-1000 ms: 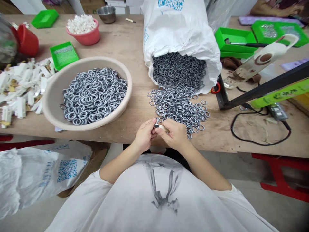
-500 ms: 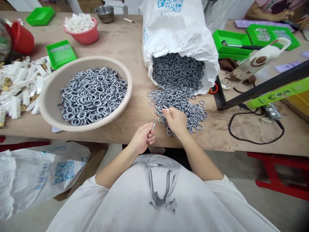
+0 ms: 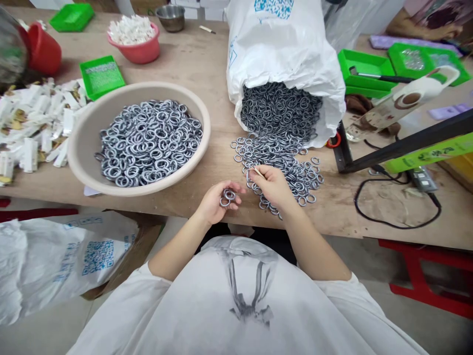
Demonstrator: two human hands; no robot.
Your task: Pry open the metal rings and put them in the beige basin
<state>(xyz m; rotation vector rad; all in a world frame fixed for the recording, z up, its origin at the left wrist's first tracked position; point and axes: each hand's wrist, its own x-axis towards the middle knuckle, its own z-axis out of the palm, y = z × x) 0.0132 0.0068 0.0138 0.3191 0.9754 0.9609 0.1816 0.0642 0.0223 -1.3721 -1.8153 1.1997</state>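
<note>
I sit at a worn wooden workbench (image 3: pixel 192 64), its pale top scuffed and stained, most of all by the black cable (image 3: pixel 397 217) looping on my right. Below the bench edge are a grey floor, a red stool frame (image 3: pixel 424 276) and, to my left, a crumpled white sack (image 3: pixel 51 266) printed with a blue QR code.

My left hand (image 3: pixel 216 203) lies palm up at the bench's near edge, fingers loosely curled around two linked metal rings (image 3: pixel 226 196). My right hand (image 3: pixel 272 187) rests on the loose heap of rings (image 3: pixel 284 165) spilled on the wood, thumb and forefinger pinching a thin pale stick (image 3: pixel 257 171) over it.

The heap pours from a big white woven sack (image 3: pixel 284 54) lying on its side, open mouth toward me; it carries a blue QR code near the top and blue print on its side too small for me to read. Left of it a beige plastic basin (image 3: pixel 88 133) holds more rings. Farther left lie scattered white plastic pieces (image 3: pixel 33 128), a small green tray (image 3: pixel 102 76), a red cup (image 3: pixel 44 49) and a pink bowl (image 3: pixel 138 47) of white parts. On my right sit green trays (image 3: pixel 364 66), a black metal bar (image 3: pixel 406 143) and a green label (image 3: pixel 432 150) with characters I cannot make out.
</note>
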